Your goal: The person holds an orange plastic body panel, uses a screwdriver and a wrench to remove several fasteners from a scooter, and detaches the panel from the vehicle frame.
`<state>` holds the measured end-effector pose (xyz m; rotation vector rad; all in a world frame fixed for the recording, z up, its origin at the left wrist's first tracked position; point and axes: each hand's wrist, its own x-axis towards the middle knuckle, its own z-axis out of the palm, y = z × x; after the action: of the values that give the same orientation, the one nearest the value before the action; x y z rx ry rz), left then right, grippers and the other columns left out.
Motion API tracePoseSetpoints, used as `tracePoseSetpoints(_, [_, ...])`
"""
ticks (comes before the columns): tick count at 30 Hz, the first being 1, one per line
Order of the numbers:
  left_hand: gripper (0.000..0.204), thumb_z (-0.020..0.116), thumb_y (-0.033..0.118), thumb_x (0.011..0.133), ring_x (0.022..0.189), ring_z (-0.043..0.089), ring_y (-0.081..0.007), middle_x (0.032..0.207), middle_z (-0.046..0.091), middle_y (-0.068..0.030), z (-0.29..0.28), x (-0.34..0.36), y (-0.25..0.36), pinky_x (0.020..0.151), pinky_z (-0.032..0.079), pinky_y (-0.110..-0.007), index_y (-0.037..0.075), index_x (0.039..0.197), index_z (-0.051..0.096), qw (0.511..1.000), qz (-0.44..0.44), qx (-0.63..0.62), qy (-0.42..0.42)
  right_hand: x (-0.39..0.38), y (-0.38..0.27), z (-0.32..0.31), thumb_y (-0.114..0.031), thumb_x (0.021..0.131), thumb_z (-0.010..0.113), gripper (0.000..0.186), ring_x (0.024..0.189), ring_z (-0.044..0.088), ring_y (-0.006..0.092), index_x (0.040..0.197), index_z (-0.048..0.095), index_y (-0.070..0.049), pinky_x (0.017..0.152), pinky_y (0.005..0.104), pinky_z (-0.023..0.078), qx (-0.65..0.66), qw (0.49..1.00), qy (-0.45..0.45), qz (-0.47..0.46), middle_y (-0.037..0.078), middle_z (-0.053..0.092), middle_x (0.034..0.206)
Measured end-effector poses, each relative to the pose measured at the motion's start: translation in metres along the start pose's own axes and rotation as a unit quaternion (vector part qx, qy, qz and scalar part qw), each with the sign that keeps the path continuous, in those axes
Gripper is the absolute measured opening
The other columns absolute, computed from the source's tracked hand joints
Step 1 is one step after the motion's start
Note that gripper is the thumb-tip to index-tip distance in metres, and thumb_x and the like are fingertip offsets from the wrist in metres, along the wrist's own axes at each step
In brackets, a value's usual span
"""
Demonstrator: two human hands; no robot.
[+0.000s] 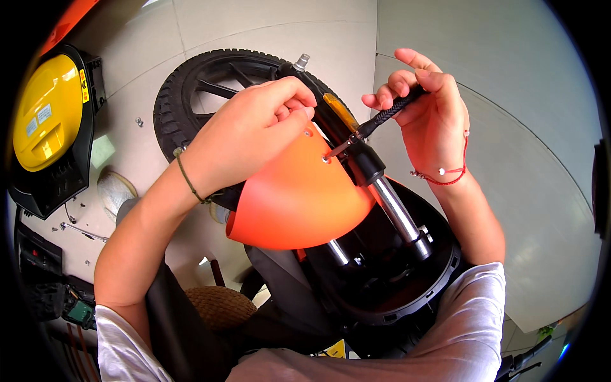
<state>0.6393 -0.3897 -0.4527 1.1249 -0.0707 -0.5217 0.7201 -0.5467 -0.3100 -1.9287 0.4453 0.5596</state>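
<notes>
My right hand (433,114) holds a screwdriver (389,116) by its black knurled handle, between thumb and curled fingers, with the index finger raised. The metal tip meets a screw (326,160) in an orange curved fender (299,204). My left hand (258,124) is closed over the fender's upper part, thumb and fingers pinched together; what they hold, if anything, is hidden. Beside that hand, another screw or hole (308,133) shows in the fender. A black fork tube (331,127) with an amber reflector (341,112) runs alongside, above a black spoked wheel (184,95).
Silver fork legs (396,207) enter a round black body (394,305) near my lap. A yellow-and-black cover (48,111) lies at far left. Loose screws (139,121) and a metal-shafted tool (86,232) are on the tiled floor, near an opened black toolbox (41,267).
</notes>
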Motion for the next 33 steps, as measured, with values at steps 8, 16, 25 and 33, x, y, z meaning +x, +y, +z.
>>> tracePoseSetpoints(8, [0.02,0.057,0.016,0.096,0.072,0.059,-0.0099,0.083,0.064,-0.0066,0.009,0.016,0.017,0.069,0.048,-0.024,-0.003,0.1,0.065,0.999,0.01,0.01,-0.051,0.014,0.004,-0.01,-0.015,0.091,0.047,0.022,0.062,0.037,0.0121,0.103,0.053,0.003,0.064,0.0315,0.044,0.082,0.995,-0.06,0.024,0.001,0.037,0.07])
tracePoseSetpoints(16, [0.028,0.059,0.024,0.097,0.065,0.054,-0.0076,0.078,0.064,-0.0031,0.025,0.043,0.015,0.063,0.046,-0.024,-0.002,0.087,0.063,0.976,-0.048,-0.06,-0.203,0.013,-0.001,0.001,-0.01,0.088,0.05,0.023,0.057,0.031,0.0101,0.106,0.056,0.004,0.059,0.0299,0.039,0.042,0.998,-0.054,0.006,-0.003,0.032,0.064])
tracePoseSetpoints(25, [0.024,0.062,0.022,0.096,0.066,0.056,-0.007,0.081,0.065,-0.0039,0.02,0.046,0.006,0.063,0.047,-0.022,-0.002,0.092,0.062,0.972,-0.032,-0.114,-0.203,0.034,0.01,-0.021,-0.007,0.084,0.043,0.032,0.06,0.032,0.0102,0.112,0.057,0.0,0.062,0.029,0.037,0.162,0.945,-0.283,0.006,-0.004,0.036,0.068])
tracePoseSetpoints(33, [0.037,0.072,0.021,0.087,0.053,0.057,-0.0132,0.061,0.055,-0.006,0.026,0.046,-0.002,0.051,0.045,-0.029,0.002,0.07,0.046,0.987,-0.026,-0.11,-0.112,0.041,0.011,-0.019,-0.03,0.098,0.055,0.039,0.091,0.063,0.0195,0.115,0.057,0.005,0.084,0.0379,0.054,-0.003,0.993,-0.113,-0.024,0.009,0.061,0.094])
